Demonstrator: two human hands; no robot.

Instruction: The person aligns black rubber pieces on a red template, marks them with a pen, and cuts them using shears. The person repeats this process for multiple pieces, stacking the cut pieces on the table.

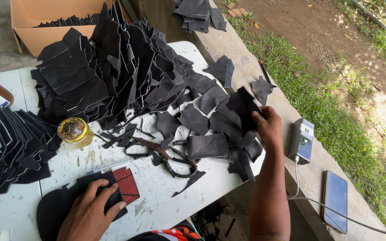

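Observation:
My right hand (269, 127) grips a black leather piece (242, 109) at the right edge of the white table (157, 205), lifting it from a scatter of similar black cut pieces (204, 145). My left hand (90, 214) presses flat on a black piece (108, 187) that lies over a dark red piece (127, 184) near the table's front edge. Dark metal scissors (166, 154) lie shut between my hands.
A tall heap of black pieces (108, 71) fills the table's back. Stacked black pieces (5, 147) lie at left beside a small glue jar (74, 131). A cardboard box (36, 27) stands behind. A power bank (301, 140) and phone (335, 201) rest on the concrete ledge.

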